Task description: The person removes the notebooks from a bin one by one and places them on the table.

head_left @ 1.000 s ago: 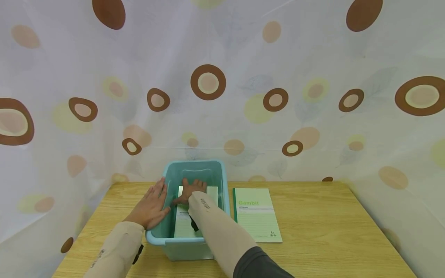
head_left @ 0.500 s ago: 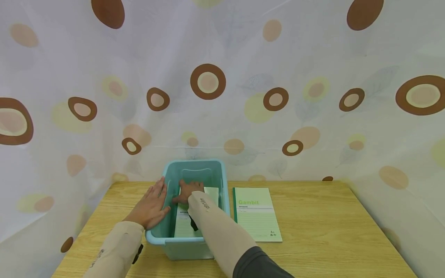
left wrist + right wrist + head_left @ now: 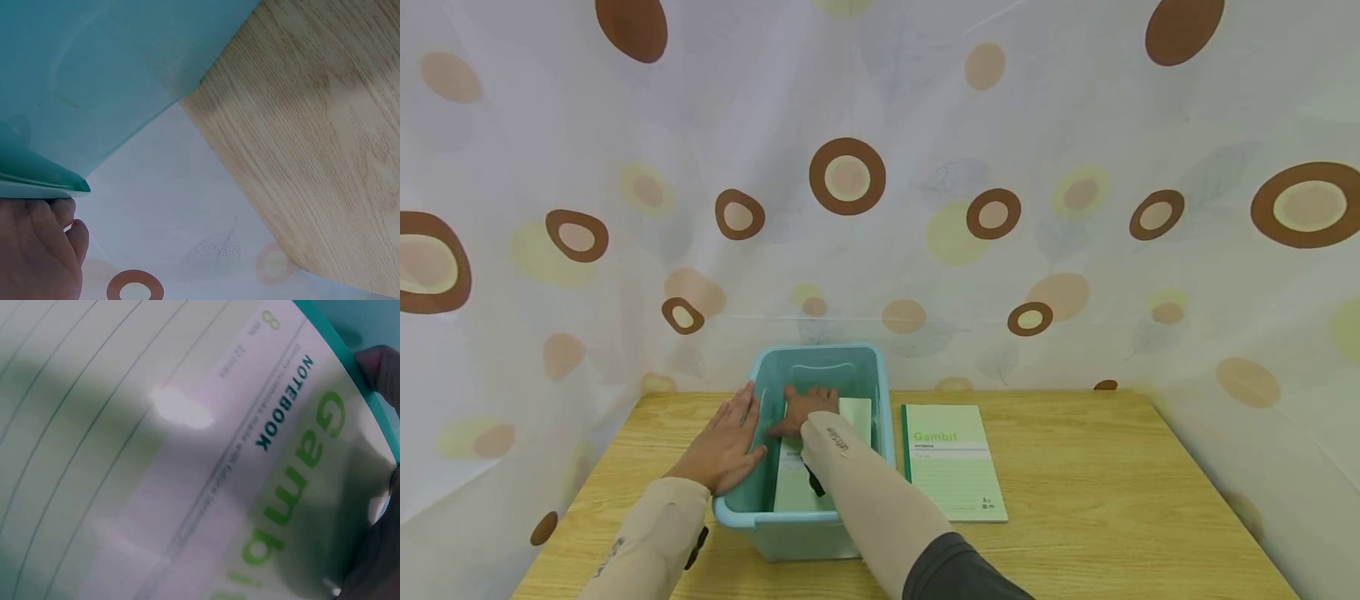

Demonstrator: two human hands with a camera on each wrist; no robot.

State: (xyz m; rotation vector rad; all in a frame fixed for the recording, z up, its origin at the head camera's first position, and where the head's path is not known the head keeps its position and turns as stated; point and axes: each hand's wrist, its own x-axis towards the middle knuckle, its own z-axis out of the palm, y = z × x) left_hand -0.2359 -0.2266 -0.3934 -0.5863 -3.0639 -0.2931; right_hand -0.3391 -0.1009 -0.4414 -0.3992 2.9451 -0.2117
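Note:
A light blue plastic bin [image 3: 808, 535] stands on the table, with a pale green Gambit notebook [image 3: 797, 492] inside it. My right hand [image 3: 805, 412] reaches into the bin and grips the notebook near its far end. In the right wrist view the thumb [image 3: 378, 369] is at the teal spine and the other fingers [image 3: 375, 562] are at the top edge, where the cover bows. My left hand [image 3: 722, 446] rests along the bin's left rim with its fingers straight. The left wrist view shows those fingers [image 3: 40, 237] against the rim.
A second Gambit notebook [image 3: 955, 467] lies flat on the wooden table [image 3: 1097, 500], just right of the bin. Behind the table hangs a white curtain [image 3: 910, 258] with brown and green spots, close to the bin's far side.
My right hand's fingers have drawn in on the notebook, and its far edge has risen slightly in the bin. The left hand, the bin and the second notebook stay where they were.

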